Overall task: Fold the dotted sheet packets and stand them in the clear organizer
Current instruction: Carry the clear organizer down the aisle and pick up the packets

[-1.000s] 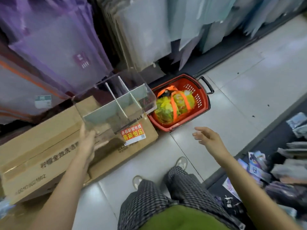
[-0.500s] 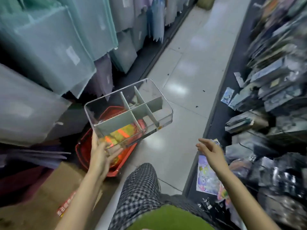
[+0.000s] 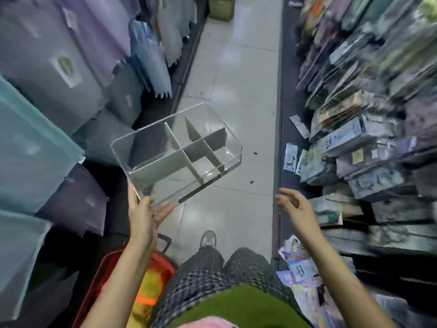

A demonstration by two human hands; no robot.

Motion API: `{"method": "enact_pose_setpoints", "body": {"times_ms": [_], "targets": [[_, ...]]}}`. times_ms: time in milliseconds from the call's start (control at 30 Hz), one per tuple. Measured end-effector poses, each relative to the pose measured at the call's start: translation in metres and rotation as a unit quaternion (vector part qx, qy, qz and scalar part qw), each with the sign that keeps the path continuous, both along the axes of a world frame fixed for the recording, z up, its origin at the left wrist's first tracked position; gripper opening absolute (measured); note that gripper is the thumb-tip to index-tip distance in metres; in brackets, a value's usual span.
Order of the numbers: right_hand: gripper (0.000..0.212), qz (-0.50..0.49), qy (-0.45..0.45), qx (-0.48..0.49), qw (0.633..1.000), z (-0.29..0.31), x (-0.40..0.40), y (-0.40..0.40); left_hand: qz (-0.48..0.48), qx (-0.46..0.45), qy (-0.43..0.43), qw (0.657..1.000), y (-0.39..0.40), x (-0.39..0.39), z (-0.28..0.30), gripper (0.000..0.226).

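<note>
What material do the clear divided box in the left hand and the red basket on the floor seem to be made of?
The clear divided box looks like rigid glossy acrylic or similar plastic: the floor shows through its walls, and its edges catch light. Its grey-green dividers look opaque and matte, probably plastic. The red basket, partly hidden, seems moulded plastic, though blur leaves this uncertain.

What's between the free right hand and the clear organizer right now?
Nothing held or standing. In the head view, only bare floor tile shows in the gap between the right hand and the clear organizer, which the left hand holds aloft.
</note>
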State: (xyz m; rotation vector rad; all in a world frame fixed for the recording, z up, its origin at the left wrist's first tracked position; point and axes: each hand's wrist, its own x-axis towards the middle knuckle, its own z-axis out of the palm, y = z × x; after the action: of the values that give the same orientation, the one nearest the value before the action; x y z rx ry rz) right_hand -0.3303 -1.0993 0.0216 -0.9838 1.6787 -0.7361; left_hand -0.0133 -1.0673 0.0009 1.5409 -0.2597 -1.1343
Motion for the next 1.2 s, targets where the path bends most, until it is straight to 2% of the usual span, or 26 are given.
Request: {"method": "enact_pose_setpoints", "body": {"times_ms": [333,600,867,1033,1200], "targets": [[0.015,-0.081,0.015,0.002,0.997,-0.016,-0.065,-0.221,-0.090,-0.035,-0.003,0.995,-0.305,-0.038,0.003,0.081],[0.015,-0.033,0.021,-0.017,0.999,-0.002,-0.117,-0.494,-0.096,-0.032,-0.001,0.995,-0.543,-0.091,0.016,0.079],[0.014,0.025,0.023,-0.057,0.998,0.005,-0.117,-0.792,-0.056,-0.008,-0.012,0.998,-0.775,-0.092,0.012,0.075],[0.016,0.003,0.017,-0.041,0.999,-0.003,-0.101,-0.955,-0.060,-0.008,0.000,0.998,-0.957,-0.089,0.001,0.078],[0.018,-0.015,0.011,-0.020,1.000,0.009,-0.096,-1.089,-0.090,0.004,-0.003,0.996,-1.131,-0.090,0.018,0.081]]}}
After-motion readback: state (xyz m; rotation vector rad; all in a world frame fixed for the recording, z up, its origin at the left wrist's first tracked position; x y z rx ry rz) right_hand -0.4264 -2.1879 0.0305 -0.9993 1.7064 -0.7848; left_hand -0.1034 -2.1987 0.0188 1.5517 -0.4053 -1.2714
